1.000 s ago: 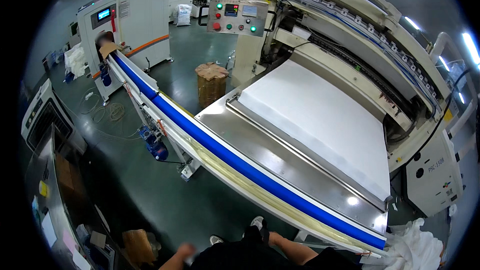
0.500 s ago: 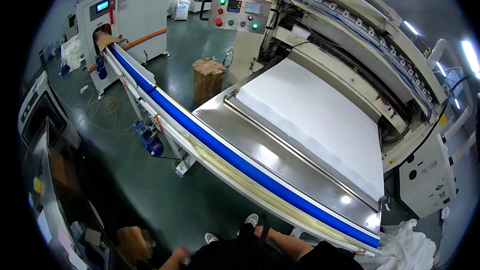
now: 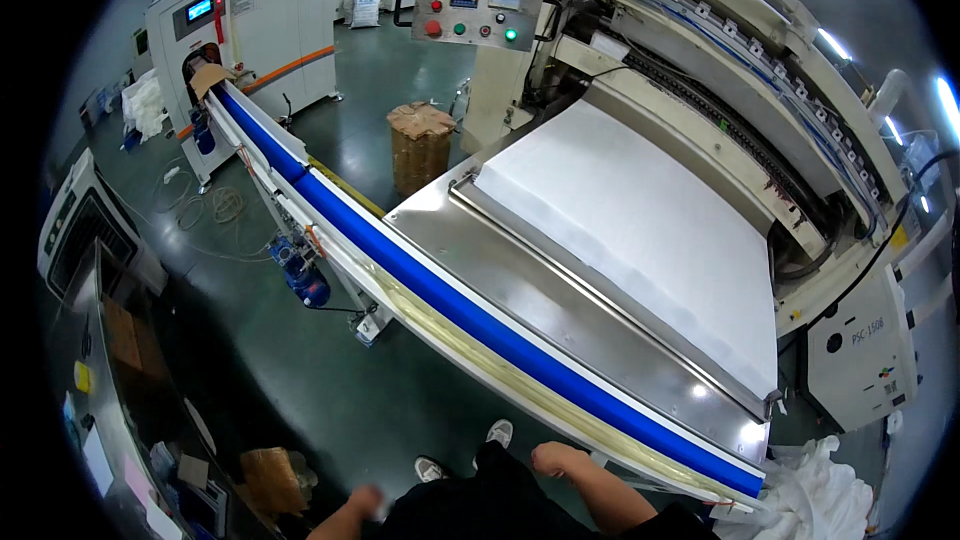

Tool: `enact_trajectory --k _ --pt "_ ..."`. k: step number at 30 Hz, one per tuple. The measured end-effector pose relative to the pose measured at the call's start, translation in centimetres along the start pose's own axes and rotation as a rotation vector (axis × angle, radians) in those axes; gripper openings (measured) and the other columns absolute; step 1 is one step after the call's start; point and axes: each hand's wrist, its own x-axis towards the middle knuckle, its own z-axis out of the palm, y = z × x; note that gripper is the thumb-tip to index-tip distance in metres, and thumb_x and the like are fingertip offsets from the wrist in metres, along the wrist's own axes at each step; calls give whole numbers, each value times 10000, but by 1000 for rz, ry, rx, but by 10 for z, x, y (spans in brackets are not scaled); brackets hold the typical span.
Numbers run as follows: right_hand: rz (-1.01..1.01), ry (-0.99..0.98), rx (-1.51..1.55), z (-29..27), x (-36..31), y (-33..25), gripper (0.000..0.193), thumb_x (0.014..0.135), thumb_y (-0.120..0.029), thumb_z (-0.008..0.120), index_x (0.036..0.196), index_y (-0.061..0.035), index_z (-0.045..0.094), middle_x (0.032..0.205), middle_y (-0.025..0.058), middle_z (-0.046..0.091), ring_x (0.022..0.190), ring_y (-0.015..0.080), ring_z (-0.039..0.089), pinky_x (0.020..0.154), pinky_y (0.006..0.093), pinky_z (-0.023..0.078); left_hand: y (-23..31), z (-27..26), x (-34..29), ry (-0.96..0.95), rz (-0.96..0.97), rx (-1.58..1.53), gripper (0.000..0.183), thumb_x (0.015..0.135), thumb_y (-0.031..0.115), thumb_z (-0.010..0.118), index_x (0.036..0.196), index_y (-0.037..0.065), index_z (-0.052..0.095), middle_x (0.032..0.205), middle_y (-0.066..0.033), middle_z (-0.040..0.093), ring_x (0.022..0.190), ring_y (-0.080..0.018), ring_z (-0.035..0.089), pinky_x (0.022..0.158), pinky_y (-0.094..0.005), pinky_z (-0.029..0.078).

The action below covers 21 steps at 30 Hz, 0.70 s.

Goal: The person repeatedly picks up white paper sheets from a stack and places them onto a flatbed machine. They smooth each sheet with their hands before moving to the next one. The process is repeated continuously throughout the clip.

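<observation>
My right hand [image 3: 551, 459] hangs in front of my body, near the outer rail of the long conveyor. Its fingers are curled in and nothing shows in them. Low at the lower edge is my left hand [image 3: 365, 503], smeared by motion; its fingers cannot be made out. A blue conveyor belt [image 3: 420, 278] runs from far left to near right, apart from both hands. Beyond it, a stack of white sheet material [image 3: 640, 230] lies on the metal bed [image 3: 560, 310] of a large cream press machine [image 3: 830, 165].
A control panel [image 3: 478, 10] with lit buttons hangs by the press. A taped brown carton [image 3: 421, 155] stands behind the conveyor. White crumpled material [image 3: 815, 495] lies at near right. At left are a cluttered desk [image 3: 120, 380], an air cooler [image 3: 85, 225] and a blue motor [image 3: 303, 275] under the conveyor.
My right hand has moved rightward, away from my body and a dark strap-like strip beside it. The view has shifted slightly. The white stack looks unchanged.
</observation>
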Motion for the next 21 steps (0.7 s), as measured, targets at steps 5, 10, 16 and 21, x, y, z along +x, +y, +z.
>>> enact_trajectory --k 5,10,16,21 --pt "-109 132 158 -43 -53 -9 226 803 -194 472 905 -52 616 707 88 638 636 233 614 572 365 465 3 -36 15 376 199 -149 194 859 268 550 808 87 600 755 -86 565 658 -246 544 605 -405 460" --pt "-275 275 377 -67 -66 9 256 866 -279 491 885 -58 619 792 114 646 683 226 630 633 384 487 17 -71 45 464 274 -13 71 813 169 583 798 101 601 741 -73 560 648 -228 546 573 -390 458" --pt "-357 315 591 -110 -76 34 326 902 -323 510 1007 -30 606 830 59 651 727 141 625 690 284 488 42 -136 59 426 -144 -249 266 830 247 506 989 72 628 989 -172 636 957 -335 601 809 -437 483" --pt "-260 583 654 -113 -67 103 310 868 -325 533 996 -58 624 867 131 661 805 266 633 738 360 483 194 -283 14 830 -302 -537 200 858 99 501 1021 17 581 929 -180 621 868 -299 608 749 -383 477"
